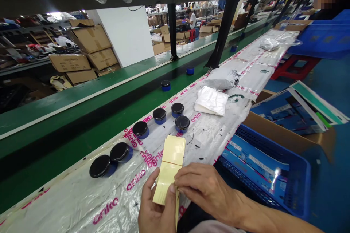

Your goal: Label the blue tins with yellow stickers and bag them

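At six o'clock, the left hand (157,213) has its grip closed on yellow sheets (174,149); the right hand (210,189) pinches their edge. Jars (140,129) stand toward eleven o'clock; which are finished, I cannot tell.

a green conveyor (144,103) and stacked cartons (91,40) show this is a factory.

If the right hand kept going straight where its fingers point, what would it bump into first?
The right hand seems to be touching the yellow strip, so that comes first. Beyond it, roughly in line, lies the left hand, though depth is hard to judge.
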`<state>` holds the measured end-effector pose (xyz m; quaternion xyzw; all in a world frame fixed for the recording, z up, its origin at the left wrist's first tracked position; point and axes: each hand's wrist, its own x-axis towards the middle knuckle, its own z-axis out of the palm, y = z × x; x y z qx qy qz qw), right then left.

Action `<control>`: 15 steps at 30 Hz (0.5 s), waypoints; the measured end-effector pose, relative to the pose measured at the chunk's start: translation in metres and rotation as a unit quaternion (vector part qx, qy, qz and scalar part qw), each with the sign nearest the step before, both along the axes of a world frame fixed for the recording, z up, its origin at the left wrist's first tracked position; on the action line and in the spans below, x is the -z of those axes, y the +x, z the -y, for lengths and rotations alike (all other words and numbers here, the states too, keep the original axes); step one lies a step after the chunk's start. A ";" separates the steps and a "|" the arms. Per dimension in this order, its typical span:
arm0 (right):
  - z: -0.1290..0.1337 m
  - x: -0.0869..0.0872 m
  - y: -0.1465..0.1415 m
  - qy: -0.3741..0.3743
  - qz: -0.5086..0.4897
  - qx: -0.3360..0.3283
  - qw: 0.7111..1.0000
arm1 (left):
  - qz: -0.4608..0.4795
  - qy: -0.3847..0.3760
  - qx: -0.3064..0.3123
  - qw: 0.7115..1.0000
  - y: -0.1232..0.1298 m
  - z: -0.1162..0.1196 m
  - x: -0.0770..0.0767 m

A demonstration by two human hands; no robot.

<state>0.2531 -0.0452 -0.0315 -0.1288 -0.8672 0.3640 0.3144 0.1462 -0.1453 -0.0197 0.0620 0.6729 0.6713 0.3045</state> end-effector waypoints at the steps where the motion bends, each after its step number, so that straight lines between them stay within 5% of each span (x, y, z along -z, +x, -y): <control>1: -0.001 -0.002 0.000 0.004 0.003 -0.010 1.000 | -0.005 0.000 0.001 1.000 0.000 0.000 0.000; 15: 0.003 -0.002 0.001 -0.143 0.027 0.017 0.989 | 0.043 -0.027 0.021 0.998 -0.005 0.005 0.000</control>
